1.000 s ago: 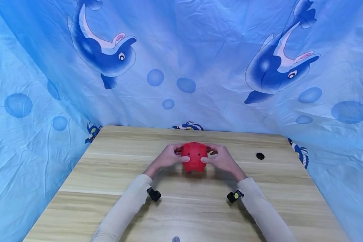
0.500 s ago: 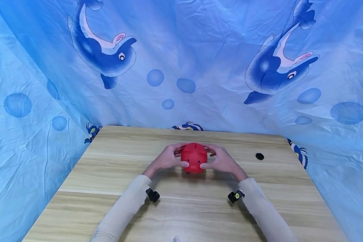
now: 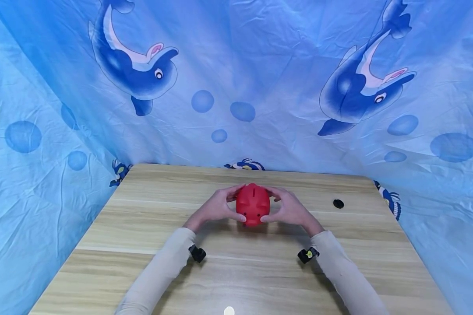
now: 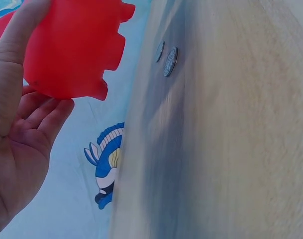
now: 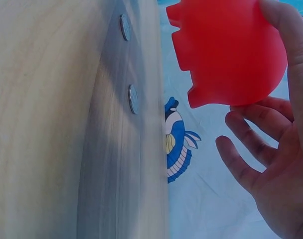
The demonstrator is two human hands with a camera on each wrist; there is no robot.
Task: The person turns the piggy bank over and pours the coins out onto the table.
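A red piggy bank (image 3: 253, 203) is held between both hands near the far middle of the table. Its top leans toward the head camera, so the coin slot and both eyes show. My left hand (image 3: 220, 205) grips its left side, thumb at the face and fingers behind. On the other side my right hand (image 3: 287, 208) holds it the same way. Both wrist views show its stubby feet raised off the table. Below it lie coins, one (image 4: 171, 61) near another (image 4: 160, 52) in the left wrist view; the right wrist view also shows a coin (image 5: 133, 99).
A small black disc (image 3: 338, 204) lies on the wooden table (image 3: 236, 271) at the right. Close to the front edge is a bright round spot (image 3: 229, 311). A blue dolphin-print curtain (image 3: 260, 78) hangs behind the table and along its sides.
The piggy bank has tipped forward in both hands: its snout has dipped and the slot on top has come into view. The hands stay on its sides.
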